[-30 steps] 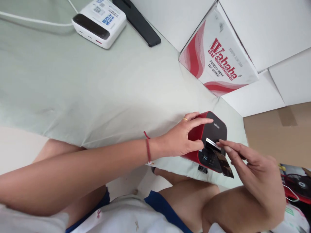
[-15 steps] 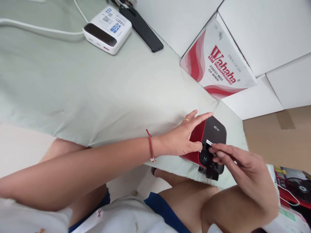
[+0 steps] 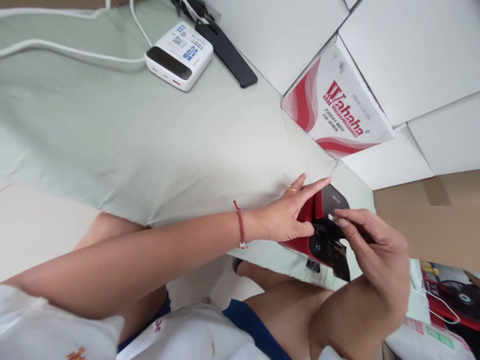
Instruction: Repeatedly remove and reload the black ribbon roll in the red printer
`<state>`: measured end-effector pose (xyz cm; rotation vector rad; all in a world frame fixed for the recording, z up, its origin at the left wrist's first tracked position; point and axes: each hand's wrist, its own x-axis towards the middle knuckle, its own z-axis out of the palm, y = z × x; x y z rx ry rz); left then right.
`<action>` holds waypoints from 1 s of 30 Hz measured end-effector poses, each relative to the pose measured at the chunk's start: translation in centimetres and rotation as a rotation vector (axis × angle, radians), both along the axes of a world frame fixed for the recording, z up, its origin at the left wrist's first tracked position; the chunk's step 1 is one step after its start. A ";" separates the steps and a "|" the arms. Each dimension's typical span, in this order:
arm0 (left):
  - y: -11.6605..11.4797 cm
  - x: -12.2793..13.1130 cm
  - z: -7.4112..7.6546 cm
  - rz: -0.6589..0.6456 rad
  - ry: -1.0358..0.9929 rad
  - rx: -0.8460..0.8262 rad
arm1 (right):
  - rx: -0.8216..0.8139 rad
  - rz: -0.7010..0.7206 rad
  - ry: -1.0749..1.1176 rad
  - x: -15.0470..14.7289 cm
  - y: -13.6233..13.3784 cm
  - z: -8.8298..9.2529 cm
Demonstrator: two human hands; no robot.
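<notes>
A red and black device (image 3: 300,245) with rounded corners lies on the pale green cloth. Its black top panel (image 3: 335,197) is tilted up, with a dark gap along its red rim. My left hand (image 3: 287,215) rests across the red side, fingers spread, the thumb near the gap. My right hand (image 3: 375,245) pinches at the panel's edge, beside a small white tab (image 3: 330,217). The pinched edge is partly hidden behind the fingertips. Below them a dark glossy flap (image 3: 341,262) hangs at the device's near end.
A white power bank (image 3: 179,55) with cables and a black phone-like slab (image 3: 228,55) lie at the back left. A Wahaha carton (image 3: 337,110) stands by the white boxes at the back right. A brown carton (image 3: 423,220) is at the far right.
The black panel has lifted, opening a gap by its red rim. My right hand has moved slightly up with it, and the dark flap has shifted right. My left hand stays on the device.
</notes>
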<state>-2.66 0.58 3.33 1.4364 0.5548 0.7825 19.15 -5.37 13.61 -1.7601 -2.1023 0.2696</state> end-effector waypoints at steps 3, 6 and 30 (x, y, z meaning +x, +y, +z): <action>-0.1 0.0 -0.3 0.014 -0.032 0.051 | 0.124 0.041 -0.014 -0.2 -0.1 0.3; -0.1 0.1 -0.7 0.030 -0.025 0.017 | 0.205 0.088 -0.030 -0.5 -0.2 -0.1; -1.3 1.7 -2.2 0.261 0.023 0.118 | -0.337 0.021 -0.355 0.3 3.6 -2.7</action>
